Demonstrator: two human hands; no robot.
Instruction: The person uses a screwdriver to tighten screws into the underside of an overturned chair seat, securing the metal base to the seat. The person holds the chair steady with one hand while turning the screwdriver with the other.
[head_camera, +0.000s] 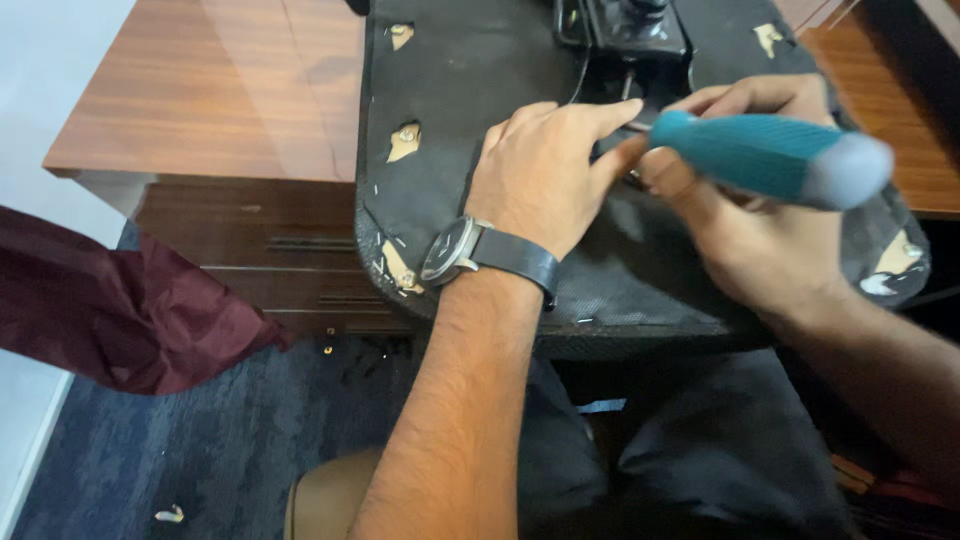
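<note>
A black fabric-covered chair seat (470, 70) lies upside down across a wooden desk, with torn holes showing screws. My right hand (735, 230) grips a screwdriver with a teal and grey handle (770, 155); its shaft points left toward the seat's middle. My left hand (545, 175), a dark wristwatch (450, 250) on its wrist, rests on the seat with thumb and forefinger pinching the shaft near its tip. The tip itself is hidden behind my fingers. A black metal bracket (630, 25) sits just beyond the hands.
The wooden desk (200, 100) extends left of the seat, with drawers (290, 260) beneath. A maroon cloth (120, 310) hangs at the left. Blue carpet (200, 450) holds small scraps. My dark trousers (700, 460) fill the lower right.
</note>
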